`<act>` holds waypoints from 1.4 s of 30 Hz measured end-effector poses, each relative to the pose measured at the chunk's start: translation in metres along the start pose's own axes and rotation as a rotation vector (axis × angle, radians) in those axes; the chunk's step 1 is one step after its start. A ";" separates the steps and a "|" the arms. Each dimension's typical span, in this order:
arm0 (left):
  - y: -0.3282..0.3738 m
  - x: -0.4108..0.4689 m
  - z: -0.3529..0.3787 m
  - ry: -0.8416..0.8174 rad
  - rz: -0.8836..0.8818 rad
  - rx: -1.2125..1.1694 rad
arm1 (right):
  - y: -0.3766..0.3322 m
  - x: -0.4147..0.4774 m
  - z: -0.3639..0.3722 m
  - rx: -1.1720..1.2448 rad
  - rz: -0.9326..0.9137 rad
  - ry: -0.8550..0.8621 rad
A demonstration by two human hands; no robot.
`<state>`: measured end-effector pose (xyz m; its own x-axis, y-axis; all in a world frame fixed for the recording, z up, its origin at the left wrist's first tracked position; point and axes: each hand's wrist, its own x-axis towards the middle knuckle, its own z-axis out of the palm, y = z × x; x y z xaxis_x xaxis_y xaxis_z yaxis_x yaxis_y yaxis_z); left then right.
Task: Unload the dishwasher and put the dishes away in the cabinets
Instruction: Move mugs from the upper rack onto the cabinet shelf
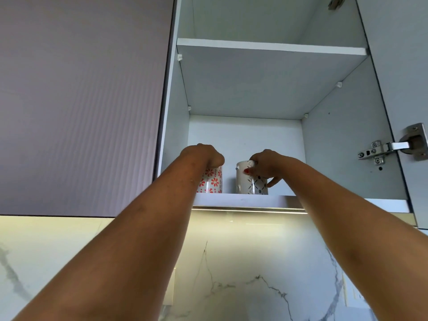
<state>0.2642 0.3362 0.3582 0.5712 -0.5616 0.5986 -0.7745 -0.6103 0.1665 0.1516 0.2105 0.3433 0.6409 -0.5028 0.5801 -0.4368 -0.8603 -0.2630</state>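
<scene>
Your left hand (203, 156) is gripping the red mug (212, 180) from above, while your right hand (266, 166) is clasping the dark-patterned mug's (251, 181) rim beneath it.

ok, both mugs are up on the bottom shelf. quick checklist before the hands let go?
1. Red-flower mug upright on the bottom shelf: ok.
2. Dark-patterned mug upright on it: ok.
3. Mugs apart, gap between them: ok.
4. Set back from the front edge: not ok, both sit near it.
5. Left hand grip on the rim: cannot tell, fingers hidden.
6. Right hand grip on the other mug: ok.
</scene>
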 end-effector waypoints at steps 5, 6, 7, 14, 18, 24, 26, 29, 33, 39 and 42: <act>-0.011 0.011 0.008 0.026 0.020 0.107 | -0.008 0.006 0.009 -0.321 0.038 -0.067; -0.014 0.013 0.009 0.022 0.025 0.112 | -0.010 0.007 0.009 -0.339 0.051 -0.091; -0.015 0.013 0.009 0.007 0.027 0.123 | -0.013 0.008 0.009 -0.360 0.059 -0.114; -0.024 0.023 0.011 -0.049 0.001 0.202 | -0.026 0.022 0.001 -0.442 0.049 -0.251; -0.028 0.029 0.015 -0.014 0.044 0.287 | -0.029 0.028 0.004 -0.583 0.025 -0.241; -0.028 0.031 0.016 0.134 0.175 0.357 | -0.031 0.037 0.007 -0.683 0.017 -0.281; -0.024 0.031 0.017 0.135 0.217 0.285 | -0.033 0.031 0.008 -0.718 -0.005 -0.267; -0.021 0.029 0.020 -0.019 0.228 0.232 | -0.032 0.033 0.011 -0.731 0.027 -0.288; -0.022 0.026 0.019 -0.103 0.163 0.296 | -0.029 0.040 0.018 -0.703 0.022 -0.274; -0.021 0.023 0.017 -0.102 0.061 0.304 | -0.019 0.046 0.025 -0.636 -0.015 -0.239; -0.022 0.020 0.016 -0.134 0.004 0.317 | -0.019 0.041 0.025 -0.615 -0.034 -0.237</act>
<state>0.2972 0.3293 0.3545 0.6150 -0.6199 0.4873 -0.6659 -0.7393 -0.1000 0.2017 0.2044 0.3527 0.7517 -0.5415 0.3765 -0.6496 -0.7063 0.2813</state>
